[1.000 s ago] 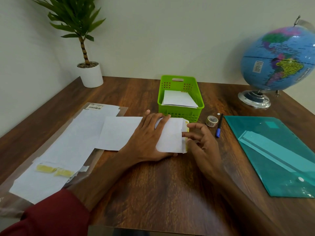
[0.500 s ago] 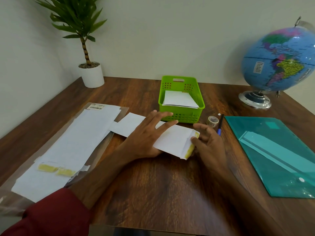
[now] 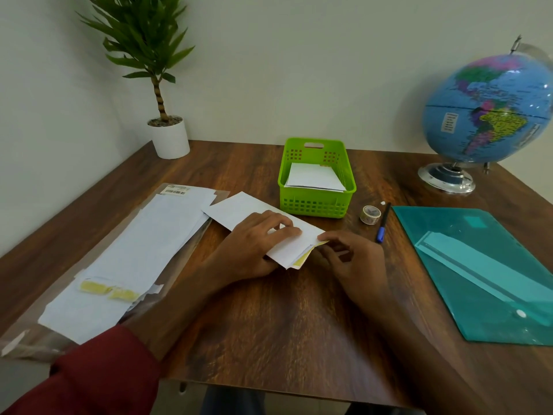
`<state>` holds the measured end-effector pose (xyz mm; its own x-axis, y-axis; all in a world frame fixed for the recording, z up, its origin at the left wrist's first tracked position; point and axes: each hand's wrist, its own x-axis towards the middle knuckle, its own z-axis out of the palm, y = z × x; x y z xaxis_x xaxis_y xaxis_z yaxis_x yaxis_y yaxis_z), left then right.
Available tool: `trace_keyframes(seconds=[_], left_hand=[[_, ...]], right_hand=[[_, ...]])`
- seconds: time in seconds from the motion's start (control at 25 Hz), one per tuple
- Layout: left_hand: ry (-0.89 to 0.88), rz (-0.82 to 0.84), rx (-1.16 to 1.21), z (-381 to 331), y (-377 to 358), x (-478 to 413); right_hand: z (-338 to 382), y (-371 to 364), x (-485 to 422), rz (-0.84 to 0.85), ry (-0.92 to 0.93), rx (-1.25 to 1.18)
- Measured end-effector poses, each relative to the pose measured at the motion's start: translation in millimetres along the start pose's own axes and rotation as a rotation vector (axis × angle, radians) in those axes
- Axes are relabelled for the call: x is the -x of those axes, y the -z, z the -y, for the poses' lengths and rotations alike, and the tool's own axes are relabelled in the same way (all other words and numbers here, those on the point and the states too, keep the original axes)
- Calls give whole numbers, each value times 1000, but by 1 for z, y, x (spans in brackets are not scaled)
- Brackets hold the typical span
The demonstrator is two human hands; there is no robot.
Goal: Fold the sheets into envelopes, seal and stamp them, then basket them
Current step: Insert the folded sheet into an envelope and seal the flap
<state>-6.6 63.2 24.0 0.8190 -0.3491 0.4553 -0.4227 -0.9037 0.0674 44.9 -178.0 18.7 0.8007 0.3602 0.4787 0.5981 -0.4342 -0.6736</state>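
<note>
A long white paper envelope (image 3: 254,217) lies flat on the brown wood-grain worktop (image 3: 284,310), its long axis slanting from far-left to near-right, so its near-right end, where the flap is, points at the right hand. The left hand (image 3: 254,247) rests palm down on the envelope's middle, its fingers (image 3: 284,230) spread flat and pressing the paper rather than gripping it. The right hand (image 3: 353,259) sits just beside the flap end, thumb and forefinger narrowed to a pinch on a thin yellow strip (image 3: 305,256), probably the adhesive backing, which peeks out under the white flap. Judging by this, the step in hand is sealing, and the strip runs across the envelope's short end, so any pull would go away from the left hand's fingers, toward the right. Beyond the left fingers, near the envelope's far edge, stands a bright green perforated plastic basket (image 3: 314,205) already holding white envelopes. To the left of the left hand lies a stack of white envelopes on clear plastic wrap (image 3: 134,253), with discarded yellow strips on it. Right of the right fingers lie a small roll of patterned tape (image 3: 370,215), a blue pen (image 3: 383,223) and a teal translucent plastic folder (image 3: 484,271).
</note>
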Motion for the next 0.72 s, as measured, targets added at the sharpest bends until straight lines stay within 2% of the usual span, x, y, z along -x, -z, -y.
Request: trace_keyframes(seconds=[0.08, 0.16, 0.32, 0.4, 0.52, 0.72], left_hand=[[-49, -43, -17, -14, 1, 2], [-66, -89, -38, -23, 5, 6], [13, -161, -56, -34, 17, 30], [64, -137, -44, -39, 18, 45], [129, -80, -3, -45, 19, 62], [247, -56, 110, -59, 27, 82]], right_hand=[[-2, 1, 1, -18, 84, 17], [-4, 3, 0, -18, 94, -28], [2, 7, -2, 221, -61, -307], [7, 8, -1, 335, -144, -483], [7, 5, 1, 466, -203, -549], [3, -2, 3, 504, -243, -565]])
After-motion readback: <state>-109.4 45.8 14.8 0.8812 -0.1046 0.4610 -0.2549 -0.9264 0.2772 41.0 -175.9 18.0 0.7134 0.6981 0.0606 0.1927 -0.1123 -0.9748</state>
